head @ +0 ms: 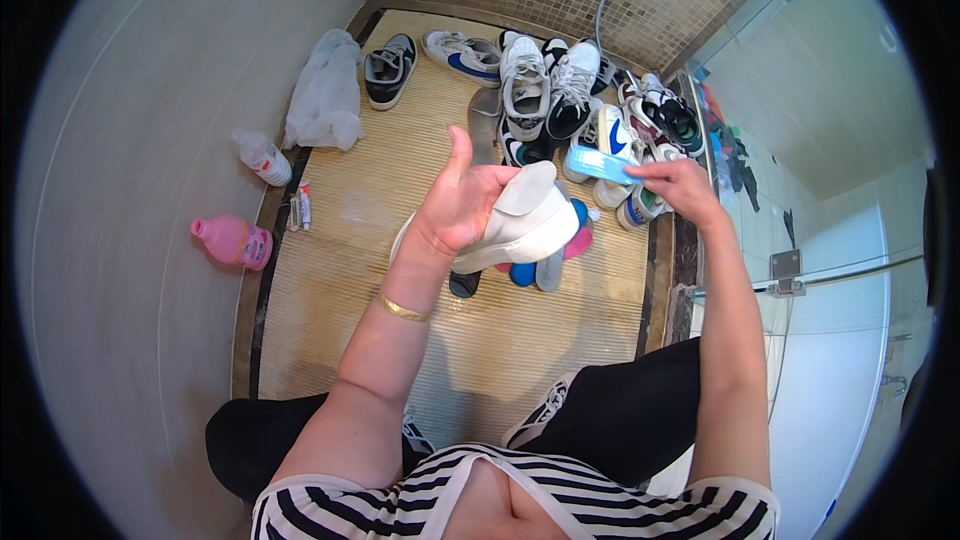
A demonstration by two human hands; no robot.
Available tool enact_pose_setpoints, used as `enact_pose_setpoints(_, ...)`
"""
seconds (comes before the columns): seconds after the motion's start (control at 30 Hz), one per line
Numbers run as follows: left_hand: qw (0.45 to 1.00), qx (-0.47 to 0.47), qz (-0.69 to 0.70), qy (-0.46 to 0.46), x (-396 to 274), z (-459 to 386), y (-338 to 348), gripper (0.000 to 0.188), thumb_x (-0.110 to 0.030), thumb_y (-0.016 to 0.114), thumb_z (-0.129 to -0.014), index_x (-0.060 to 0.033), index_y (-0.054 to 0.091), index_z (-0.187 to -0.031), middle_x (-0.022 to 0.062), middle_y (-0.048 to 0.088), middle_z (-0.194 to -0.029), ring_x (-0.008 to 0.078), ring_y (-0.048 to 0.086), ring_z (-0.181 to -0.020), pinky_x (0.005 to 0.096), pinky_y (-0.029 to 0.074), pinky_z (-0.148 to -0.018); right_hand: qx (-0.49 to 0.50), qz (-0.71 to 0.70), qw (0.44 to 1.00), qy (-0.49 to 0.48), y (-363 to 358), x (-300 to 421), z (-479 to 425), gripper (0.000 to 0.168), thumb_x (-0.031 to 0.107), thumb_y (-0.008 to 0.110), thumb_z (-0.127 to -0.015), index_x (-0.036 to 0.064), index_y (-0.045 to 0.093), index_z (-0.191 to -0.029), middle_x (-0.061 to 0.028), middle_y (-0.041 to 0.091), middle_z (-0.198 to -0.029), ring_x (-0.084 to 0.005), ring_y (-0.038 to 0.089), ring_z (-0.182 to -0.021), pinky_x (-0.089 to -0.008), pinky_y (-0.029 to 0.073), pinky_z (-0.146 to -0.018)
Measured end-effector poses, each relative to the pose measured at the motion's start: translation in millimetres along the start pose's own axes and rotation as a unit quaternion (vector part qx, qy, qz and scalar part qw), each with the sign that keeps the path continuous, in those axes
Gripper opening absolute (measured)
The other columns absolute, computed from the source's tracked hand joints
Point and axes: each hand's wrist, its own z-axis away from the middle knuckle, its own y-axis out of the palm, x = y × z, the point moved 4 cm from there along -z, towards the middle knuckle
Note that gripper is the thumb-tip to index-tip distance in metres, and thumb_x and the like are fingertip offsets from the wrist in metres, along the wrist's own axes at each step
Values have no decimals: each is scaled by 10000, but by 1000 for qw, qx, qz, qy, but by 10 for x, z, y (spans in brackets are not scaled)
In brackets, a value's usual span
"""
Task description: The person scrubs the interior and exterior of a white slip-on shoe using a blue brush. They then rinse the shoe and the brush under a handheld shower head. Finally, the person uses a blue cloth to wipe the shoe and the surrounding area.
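Observation:
My left hand (pixel 457 202) holds up a white shoe (pixel 525 236) over the ribbed floor. Its thumb points away from the shoe, and most of its fingers are hidden at the shoe's opening. The pale tongue (pixel 527 189) of the shoe stands out beside that hand. To the right, my right hand (pixel 681 187) grips one end of a light blue brush (pixel 600 165). The brush is raised apart from the shoe, and its bristles are not clearly visible. Several insoles, among them a grey one (pixel 550 271), lie on the floor partly beneath the shoe.
Many sneakers (pixel 574 82) crowd the far right; a black-and-grey one (pixel 390 71) stands apart. Along the left wall are a plastic bag (pixel 326 94), a clear bottle (pixel 264 159), a toothpaste-like tube (pixel 304 204) and a pink jug (pixel 234 241). A glass door hinge (pixel 786 272) is at right.

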Motion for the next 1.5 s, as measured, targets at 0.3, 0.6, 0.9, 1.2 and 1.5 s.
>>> enact_pose_setpoints(0.3,992,-77,-95,-2,26,-72,-102,1107,-801,117,-759,151,399,-1249,224,526,-1217,258,537,-1112,349,404,-986,118,-103,981,-110,429,640,-83,273,15,598,-809,87,671,-1061,-59,677,-1034,-109,623,-905,-246,475,-833)
enact_pose_setpoints(0.6,986,-145,-79,7,33,-25,-212,1058,-766,96,-795,141,481,-1181,198,584,-1132,248,582,-1035,343,442,-939,156,-13,973,-168,701,773,-130,322,45,611,-795,159,665,-1092,-20,684,-1017,-86,629,-877,-231,475,-813)
enact_pose_setpoints(0.9,976,-194,-23,99,-124,-33,-82,879,-690,199,-862,79,532,-1130,182,614,-1072,256,604,-999,385,479,-903,71,-223,965,-119,564,806,-96,352,24,557,-814,96,623,-1152,-52,659,-1082,-107,591,-989,-231,444,-867)
enact_pose_setpoints(1.2,950,-267,125,98,16,-23,-572,374,-328,533,-909,0,555,-1089,168,626,-1053,284,625,-942,417,505,-852,-21,-179,982,-54,521,630,-112,372,71,536,-868,101,561,-1238,-22,634,-1114,-63,545,-980,-237,423,-866)
enact_pose_setpoints(1.5,884,-347,176,259,-132,-31,-543,249,-232,535,-890,-40,568,-1044,123,631,-1016,287,607,-923,461,474,-862,-50,-57,993,-96,1188,757,325,393,97,559,-867,236,566,-1235,-116,655,-750,-193,598,-563,-297,477,-573)
